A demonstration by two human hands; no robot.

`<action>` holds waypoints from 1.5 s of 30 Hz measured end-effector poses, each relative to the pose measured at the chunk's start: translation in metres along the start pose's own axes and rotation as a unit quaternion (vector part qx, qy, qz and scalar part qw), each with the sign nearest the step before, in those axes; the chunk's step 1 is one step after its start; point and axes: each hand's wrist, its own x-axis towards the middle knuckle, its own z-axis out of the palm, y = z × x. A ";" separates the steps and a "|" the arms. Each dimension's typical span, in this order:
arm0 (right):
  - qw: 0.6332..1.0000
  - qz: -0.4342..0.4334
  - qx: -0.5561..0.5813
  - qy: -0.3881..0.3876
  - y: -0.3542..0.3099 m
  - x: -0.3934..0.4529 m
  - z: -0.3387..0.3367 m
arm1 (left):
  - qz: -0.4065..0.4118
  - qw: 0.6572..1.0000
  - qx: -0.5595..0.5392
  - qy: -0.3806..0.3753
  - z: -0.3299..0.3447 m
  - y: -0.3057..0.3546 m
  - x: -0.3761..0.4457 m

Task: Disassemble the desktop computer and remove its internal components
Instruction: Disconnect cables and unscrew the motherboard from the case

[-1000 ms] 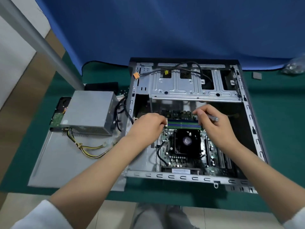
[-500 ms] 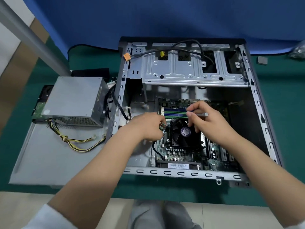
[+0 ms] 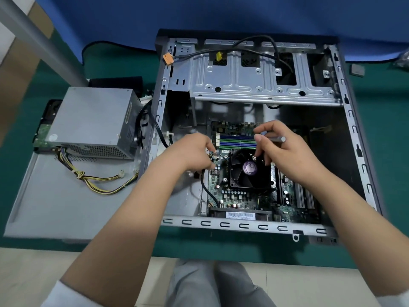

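An open desktop case (image 3: 247, 224) lies on its side on the green table. Inside it sits the motherboard (image 3: 232, 196) with a black CPU fan (image 3: 249, 171) and blue and green memory slots (image 3: 234, 140). My left hand (image 3: 190, 151) pinches a small cable connector (image 3: 214, 156) at the fan's left edge. My right hand (image 3: 285, 149) holds a slim grey screwdriver (image 3: 276, 138) in curled fingers, and its fingertips touch the fan's top right edge. The screwdriver's tip is hidden by my fingers.
A grey power supply (image 3: 93, 120) with yellow and black cables (image 3: 99, 180) rests on the removed side panel (image 3: 55, 207) left of the case. A black cable (image 3: 254, 41) runs over the drive cage (image 3: 254, 80). A small square part (image 3: 356, 69) lies at far right.
Both hands moved down from the memory slots to the CPU fan. My left hand took hold of the small connector beside the fan. The view shifted closer to the case.
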 end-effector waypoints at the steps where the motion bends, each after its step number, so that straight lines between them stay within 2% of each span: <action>1: 1.000 0.000 0.003 0.003 -0.001 0.000 0.000 | 0.023 0.999 -0.032 0.002 -0.001 0.001 -0.001; 4: 1.000 -0.004 0.011 0.015 -0.002 -0.001 -0.001 | 0.069 0.992 -0.107 -0.001 -0.001 0.005 -0.007; 8: 0.999 -0.013 0.016 0.028 -0.005 0.000 0.000 | 0.060 0.991 -0.115 0.029 0.002 0.010 -0.005; 12: 0.997 -0.022 0.019 0.068 -0.007 0.001 -0.001 | 0.054 0.991 0.026 0.119 0.008 0.022 0.001; 14: 0.994 -0.025 0.037 0.102 -0.009 0.001 -0.002 | 0.054 0.988 0.045 0.139 0.014 0.026 0.003; 17: 0.990 -0.015 0.046 0.133 -0.009 0.000 -0.006 | 0.026 0.993 0.010 0.115 0.017 0.025 0.008; 21: 0.991 0.006 0.043 0.126 -0.008 -0.001 -0.006 | -0.041 0.994 -0.049 0.088 0.013 0.020 0.005; 26: 0.991 -0.019 0.113 0.069 -0.020 -0.008 -0.008 | -0.057 0.998 0.023 -0.005 0.014 0.016 -0.004; 29: 0.993 -0.026 0.108 -0.028 -0.033 -0.012 -0.008 | -0.015 0.997 0.049 -0.056 0.003 0.012 -0.009; 32: 0.984 -0.015 0.015 -0.175 -0.041 -0.013 0.004 | -0.005 0.996 0.041 -0.080 -0.002 0.011 -0.010; 35: 0.954 -0.044 -0.129 -0.267 -0.042 -0.014 0.028 | 0.013 0.996 0.021 -0.085 -0.001 0.016 -0.004; 37: 0.935 -0.077 -0.186 -0.290 -0.040 -0.015 0.041 | -0.003 0.994 -0.039 -0.104 -0.001 0.018 0.000; 39: 0.929 -0.108 -0.209 -0.286 -0.039 -0.015 0.050 | -0.012 0.994 -0.061 -0.092 0.000 0.019 0.003; 43: 0.925 -0.124 -0.228 -0.278 -0.036 -0.010 0.057 | 0.029 0.999 0.016 -0.033 0.006 0.019 0.004; 45: 0.923 -0.111 -0.232 -0.285 -0.035 -0.009 0.057 | 0.037 0.999 0.025 -0.032 0.007 0.018 0.005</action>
